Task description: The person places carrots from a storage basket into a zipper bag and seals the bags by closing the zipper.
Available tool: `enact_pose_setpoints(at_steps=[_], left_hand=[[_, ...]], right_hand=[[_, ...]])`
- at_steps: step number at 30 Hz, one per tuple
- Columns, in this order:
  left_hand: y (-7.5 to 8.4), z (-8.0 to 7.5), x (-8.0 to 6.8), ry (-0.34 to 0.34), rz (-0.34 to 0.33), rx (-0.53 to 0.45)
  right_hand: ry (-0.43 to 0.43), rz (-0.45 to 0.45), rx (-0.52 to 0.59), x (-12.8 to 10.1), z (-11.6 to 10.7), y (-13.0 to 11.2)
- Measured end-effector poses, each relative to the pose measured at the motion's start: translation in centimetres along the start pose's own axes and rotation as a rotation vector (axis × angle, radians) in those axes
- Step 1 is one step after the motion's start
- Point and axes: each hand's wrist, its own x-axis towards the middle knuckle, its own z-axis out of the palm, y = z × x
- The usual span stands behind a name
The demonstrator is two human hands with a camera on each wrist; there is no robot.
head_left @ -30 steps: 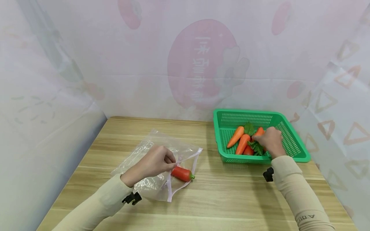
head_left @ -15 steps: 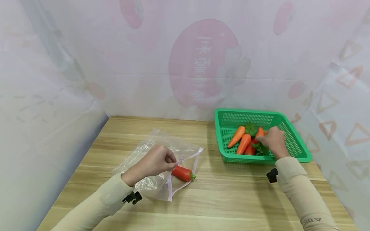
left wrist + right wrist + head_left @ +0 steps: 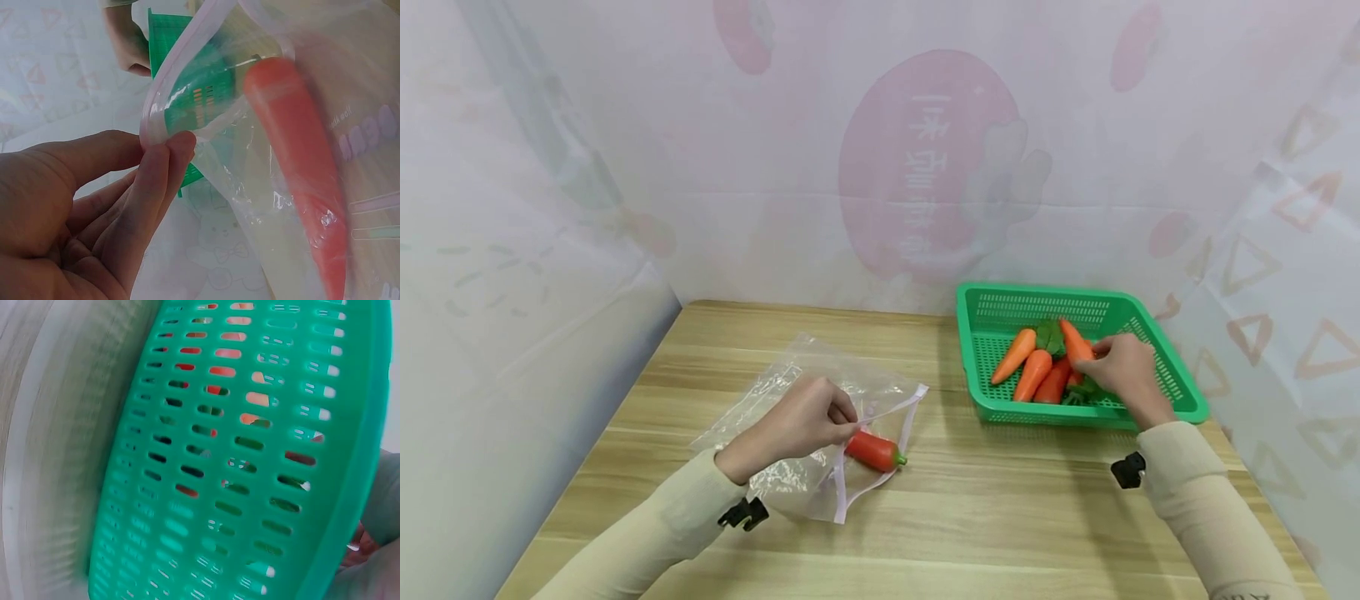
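Carrot (image 3: pixel 1077 343) in the green basket (image 3: pixel 1157 385) now tipped up, pinched by the right hand (image 3: pixel 1122 367) that was only rummaging a second ago; left hand (image 3: pixel 805 421) still pinches the bag (image 3: pixel 790 392) mouth open on the desk (image 3: pixel 1000 508).

Bright even light, blurry wrist views

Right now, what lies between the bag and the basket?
In the head view, only bare wooden table separates the bag from the basket; nothing lies on that stretch.
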Motion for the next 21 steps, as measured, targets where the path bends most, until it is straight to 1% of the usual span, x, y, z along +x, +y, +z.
enact_pose_setpoints(at_steps=[6,10,16,21], left_hand=[[0.0,0.0,0.1,-0.002,0.004,-0.002],[0.0,0.0,0.2,-0.004,0.007,-0.007],[0.0,0.0,0.2,-0.006,0.000,-0.017],[-0.1,0.0,0.2,0.001,0.004,-0.004]], right_hand=[[-0.019,-0.039,0.006,-0.5,-0.8,0.4],[-0.017,-0.092,0.004,-0.6,-1.4,0.4],[-0.056,-0.163,0.024,-0.5,-2.6,0.2],[-0.076,-0.223,0.006,-0.7,-3.5,-0.3]])
